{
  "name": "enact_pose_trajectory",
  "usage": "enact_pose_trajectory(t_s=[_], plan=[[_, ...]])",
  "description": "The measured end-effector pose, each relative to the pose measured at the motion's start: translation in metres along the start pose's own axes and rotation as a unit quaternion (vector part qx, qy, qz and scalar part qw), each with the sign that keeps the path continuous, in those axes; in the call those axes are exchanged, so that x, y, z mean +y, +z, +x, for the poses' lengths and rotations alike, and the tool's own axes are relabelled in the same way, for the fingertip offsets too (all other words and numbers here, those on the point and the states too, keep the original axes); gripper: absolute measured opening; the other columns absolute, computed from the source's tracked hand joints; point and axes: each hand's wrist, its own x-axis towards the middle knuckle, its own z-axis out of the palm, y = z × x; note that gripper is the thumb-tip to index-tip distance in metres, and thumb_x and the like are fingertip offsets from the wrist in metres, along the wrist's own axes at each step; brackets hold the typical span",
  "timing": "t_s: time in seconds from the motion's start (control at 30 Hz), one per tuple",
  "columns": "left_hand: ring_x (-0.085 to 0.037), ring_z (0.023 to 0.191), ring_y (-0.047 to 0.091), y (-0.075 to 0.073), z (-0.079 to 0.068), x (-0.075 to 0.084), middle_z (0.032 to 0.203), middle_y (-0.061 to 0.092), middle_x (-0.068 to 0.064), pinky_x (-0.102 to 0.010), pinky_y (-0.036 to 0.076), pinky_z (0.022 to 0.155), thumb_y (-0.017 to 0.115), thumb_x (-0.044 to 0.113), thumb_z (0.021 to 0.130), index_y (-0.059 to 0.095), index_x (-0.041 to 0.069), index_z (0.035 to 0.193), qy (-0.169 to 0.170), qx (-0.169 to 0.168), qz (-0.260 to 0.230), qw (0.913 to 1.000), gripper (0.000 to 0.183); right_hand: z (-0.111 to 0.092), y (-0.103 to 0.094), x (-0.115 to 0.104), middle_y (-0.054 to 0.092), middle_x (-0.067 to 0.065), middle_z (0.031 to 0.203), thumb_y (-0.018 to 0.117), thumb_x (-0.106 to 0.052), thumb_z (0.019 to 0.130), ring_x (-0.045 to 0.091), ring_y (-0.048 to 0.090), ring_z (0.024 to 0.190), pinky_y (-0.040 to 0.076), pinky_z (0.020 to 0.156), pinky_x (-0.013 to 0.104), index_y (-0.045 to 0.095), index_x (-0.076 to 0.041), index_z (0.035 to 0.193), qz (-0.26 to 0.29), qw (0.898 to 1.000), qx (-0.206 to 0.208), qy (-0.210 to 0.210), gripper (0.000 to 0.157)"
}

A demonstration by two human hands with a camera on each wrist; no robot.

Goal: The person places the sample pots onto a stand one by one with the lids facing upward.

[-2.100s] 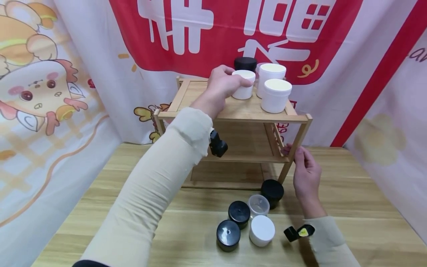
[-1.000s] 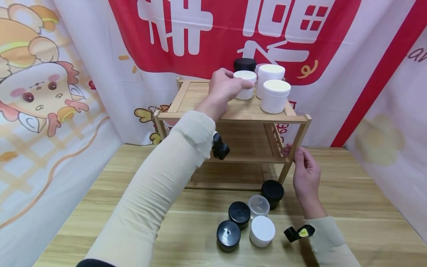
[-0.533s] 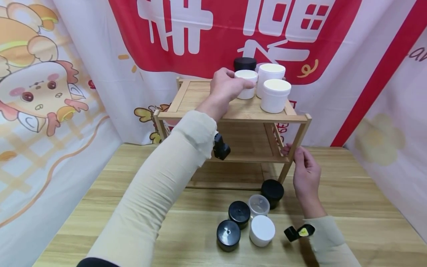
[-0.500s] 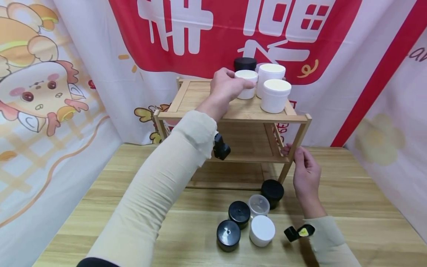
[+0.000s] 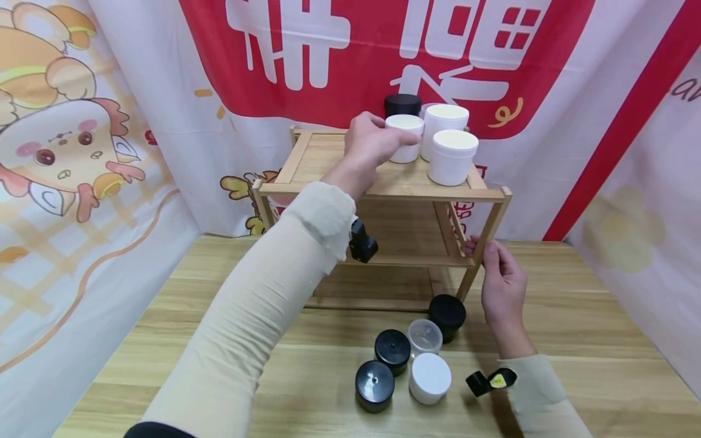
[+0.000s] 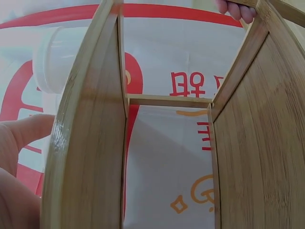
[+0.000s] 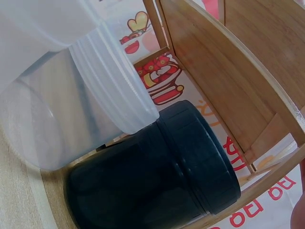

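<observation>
While the left hand (image 5: 368,145) pinches the jar (image 5: 404,124), shifted rightward, the right (image 5: 504,285) grips shelving (image 5: 408,228).

Jars (image 5: 431,135) stand atop the rack (image 5: 323,155), right of centre; more containers (image 5: 393,350) stand before it, on the table (image 5: 296,377).

I face a white back cloth (image 5: 181,103) whose upper centre bears a red panel (image 5: 372,61) with large white characters (image 5: 292,48). At left hangs a side cloth (image 5: 148,261) printed with a pink-cheeked cartoon figure (image 5: 66,146). Toward my right, a red band (image 5: 624,128) slants down to the tabletop, and beyond it, at mid-height, a faint yellow flower (image 5: 622,228) shows on another pale cloth (image 5: 676,201). Across the lower frame, my wood-grain tabletop (image 5: 591,316) lies under soft light.
</observation>
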Motion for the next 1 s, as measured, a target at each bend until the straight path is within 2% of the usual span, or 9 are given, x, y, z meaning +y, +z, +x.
enact_pose_trajectory(t_s=[0.27, 0.43, 0.7, 0.87, 1.0], plan=[[-0.014, 0.125, 0.054, -0.009, -0.006, -0.003, 0.143, 0.057, 0.001, -0.030, 0.057, 0.101, 0.087, 0.043, 0.089, 0.051, 0.023, 0.138, -0.004, 0.000, 0.012, 0.9999, 0.064, -0.001, 0.000, -0.002, 0.079, -0.003, 0.119, 0.050, -0.034, 0.115, 0.009, 0.076, 0.109, 0.054, 0.104, 0.017, 0.072, 0.004, 0.130, 0.008, 1.000, -0.006, 0.001, 0.047], [-0.015, 0.124, 0.055, -0.014, -0.014, -0.007, 0.140, 0.057, 0.001, -0.032, 0.057, 0.101, 0.086, 0.042, 0.090, 0.052, 0.022, 0.135, 0.009, -0.006, 0.014, 0.9999, 0.060, -0.001, 0.000, -0.002, 0.080, -0.004, 0.115, 0.051, -0.032, 0.114, 0.007, 0.078, 0.105, 0.055, 0.104, 0.017, 0.072, 0.005, 0.128, 0.013, 1.000, 0.008, 0.001, 0.045], [-0.014, 0.123, 0.057, -0.027, -0.031, -0.009, 0.139, 0.059, 0.001, -0.029, 0.060, 0.098, 0.083, 0.034, 0.095, 0.058, 0.021, 0.131, 0.059, -0.004, -0.013, 0.9981, 0.046, -0.002, 0.002, -0.002, 0.081, -0.003, 0.114, 0.052, -0.032, 0.114, 0.007, 0.078, 0.104, 0.055, 0.103, 0.017, 0.073, 0.006, 0.127, 0.016, 1.000, 0.016, -0.001, 0.045], [-0.013, 0.124, 0.057, -0.038, -0.045, -0.011, 0.139, 0.061, 0.002, -0.028, 0.060, 0.097, 0.080, 0.032, 0.097, 0.064, 0.021, 0.128, 0.095, -0.019, -0.024, 0.9950, 0.037, -0.002, 0.004, -0.001, 0.081, -0.002, 0.115, 0.052, -0.033, 0.114, 0.009, 0.078, 0.105, 0.055, 0.103, 0.017, 0.073, 0.005, 0.127, 0.022, 1.000, 0.010, 0.000, 0.046], [-0.014, 0.124, 0.059, -0.043, -0.053, -0.018, 0.137, 0.063, 0.000, -0.029, 0.060, 0.098, 0.078, 0.027, 0.099, 0.065, 0.018, 0.130, 0.137, -0.032, -0.038, 0.9893, 0.035, -0.002, 0.005, 0.000, 0.081, -0.001, 0.115, 0.052, -0.032, 0.114, 0.010, 0.078, 0.105, 0.055, 0.104, 0.018, 0.072, 0.007, 0.127, 0.031, 0.999, 0.006, -0.002, 0.046]])
